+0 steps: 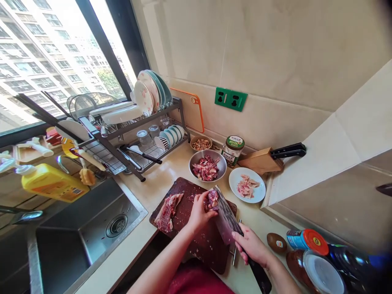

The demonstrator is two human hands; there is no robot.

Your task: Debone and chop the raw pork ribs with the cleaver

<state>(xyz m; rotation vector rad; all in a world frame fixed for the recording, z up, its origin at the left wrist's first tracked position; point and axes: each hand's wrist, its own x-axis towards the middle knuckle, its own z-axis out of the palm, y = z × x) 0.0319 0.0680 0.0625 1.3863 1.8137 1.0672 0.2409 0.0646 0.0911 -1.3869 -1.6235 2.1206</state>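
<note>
My left hand (200, 210) is closed on a piece of raw meat (212, 198), pressing it against the broad blade of a cleaver (226, 224). Round the cleaver's black handle my right hand (251, 245) is wrapped, and the blade is tilted above the right side of a dark brown cutting board (180, 243). A larger slab of raw meat with ribs (168, 213) lies on the board's left part. Behind the board stands a metal bowl (223, 168) with chopped raw meat (206, 167). A white plate (259, 192) at the right carries pale pieces of fat or skin (246, 185).
A sink (101, 245) lies left of the counter, below a dish rack (141, 122) of plates and glasses. Farther back are a smaller bowl (201, 143), a lidded jar (233, 150) and a knife block (260, 160). Several bottles and jars (309, 241) crowd the right edge.
</note>
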